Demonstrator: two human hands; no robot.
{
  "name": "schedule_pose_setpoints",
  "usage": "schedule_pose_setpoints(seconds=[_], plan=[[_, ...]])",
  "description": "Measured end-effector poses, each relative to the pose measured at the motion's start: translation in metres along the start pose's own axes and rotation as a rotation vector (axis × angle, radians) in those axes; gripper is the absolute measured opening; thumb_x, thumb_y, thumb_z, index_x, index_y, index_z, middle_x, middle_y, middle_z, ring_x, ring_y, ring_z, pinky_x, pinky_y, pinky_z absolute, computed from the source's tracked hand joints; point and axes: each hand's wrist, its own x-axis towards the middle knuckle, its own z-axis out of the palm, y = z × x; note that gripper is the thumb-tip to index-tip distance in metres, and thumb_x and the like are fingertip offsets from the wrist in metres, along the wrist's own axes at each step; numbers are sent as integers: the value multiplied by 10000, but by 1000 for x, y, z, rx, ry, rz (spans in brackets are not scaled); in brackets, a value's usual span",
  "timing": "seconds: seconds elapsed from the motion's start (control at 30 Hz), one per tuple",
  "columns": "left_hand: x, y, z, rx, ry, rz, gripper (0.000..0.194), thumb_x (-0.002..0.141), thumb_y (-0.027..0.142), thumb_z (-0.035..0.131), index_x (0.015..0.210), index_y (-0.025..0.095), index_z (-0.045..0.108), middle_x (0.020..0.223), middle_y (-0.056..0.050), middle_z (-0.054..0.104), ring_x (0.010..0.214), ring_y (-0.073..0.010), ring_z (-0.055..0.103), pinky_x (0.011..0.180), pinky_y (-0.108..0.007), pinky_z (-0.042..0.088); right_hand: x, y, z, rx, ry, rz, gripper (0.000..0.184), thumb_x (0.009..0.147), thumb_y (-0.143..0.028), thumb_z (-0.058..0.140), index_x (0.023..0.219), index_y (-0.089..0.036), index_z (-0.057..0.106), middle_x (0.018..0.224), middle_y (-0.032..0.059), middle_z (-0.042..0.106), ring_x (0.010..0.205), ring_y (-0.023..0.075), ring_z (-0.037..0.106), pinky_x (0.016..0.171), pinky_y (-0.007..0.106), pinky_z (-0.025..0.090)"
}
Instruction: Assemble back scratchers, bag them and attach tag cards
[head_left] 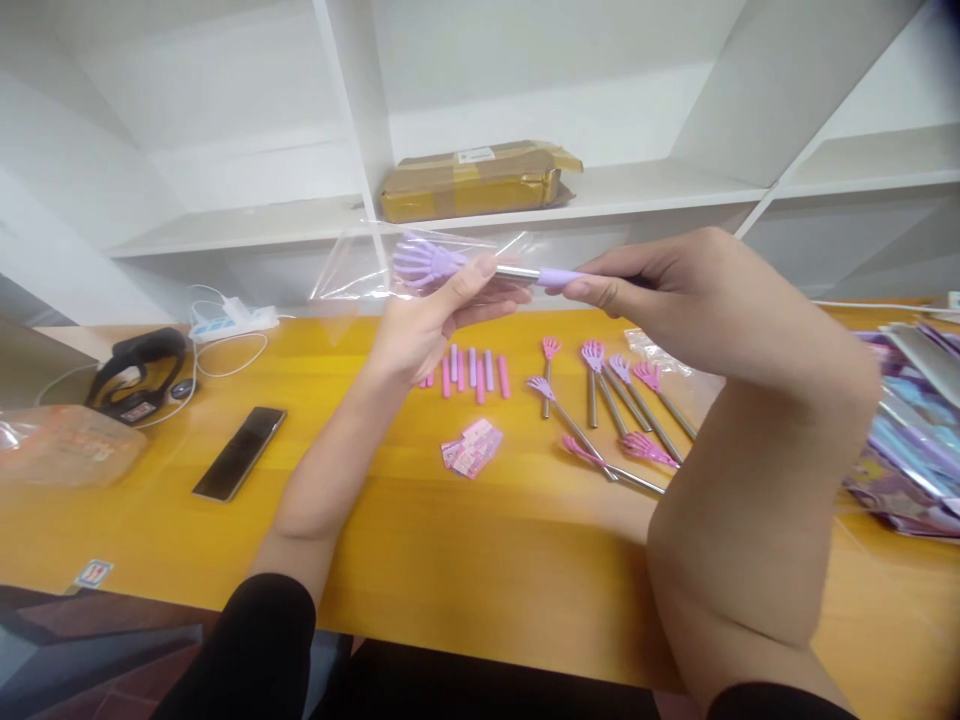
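A back scratcher (517,272) with a metal rod, lilac claw head and lilac grip is held level above the table. Its claw head lies inside a clear plastic bag (345,265). My left hand (431,325) is closed around the bag's edge and the rod just behind the claw, thumb on top. My right hand (645,285) pinches the end of the lilac grip. Below, several pink and lilac back scratchers (592,355) lie on the table, beside several pink and lilac grip tubes (481,375) and a small pile of printed cards (474,447).
A taped cardboard parcel (480,185) sits on the white shelf behind. On the left are a phone (240,453), a black head strap (142,370), a power strip (234,320) and an orange translucent box (67,447). Shiny colourful packages (911,440) lie at right.
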Motion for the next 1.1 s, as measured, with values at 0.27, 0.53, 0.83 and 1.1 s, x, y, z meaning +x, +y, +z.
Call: schedule_pose_setpoints(seconds=[0.27,0.53,0.83,1.1], plan=[[2,-6,1,-30,-75,26,344,881,481,926,1019,174,852,1156,-96,866,1301,-329,779,1135,-449,651,5,-12,11,18,38,-58,617,1004,-852,553,1055,-326,873,959,52,791,912,290,705,766,435,551],[3,-16,6,-41,-46,-24,338,849,480,955,963,182,844,1136,-93,865,1335,-338,755,1157,-500,642,8,-21,31,67,126,-54,564,996,-638,717,1465,-324,709,1244,112,763,1121,365,716,923,531,588],[8,-5,-8,-26,-15,19,317,920,413,885,1079,143,834,1230,-125,840,1298,-328,779,1121,-434,672,-4,-6,8,201,120,39,402,935,-623,795,1206,-330,743,1061,81,783,978,331,751,796,512,625],[7,-2,-6,-51,11,7,336,921,402,894,1071,114,811,1205,-154,836,1342,-355,754,1118,-437,680,-5,-3,0,349,99,42,244,867,-514,880,981,-324,779,975,45,783,973,339,766,891,569,648]])
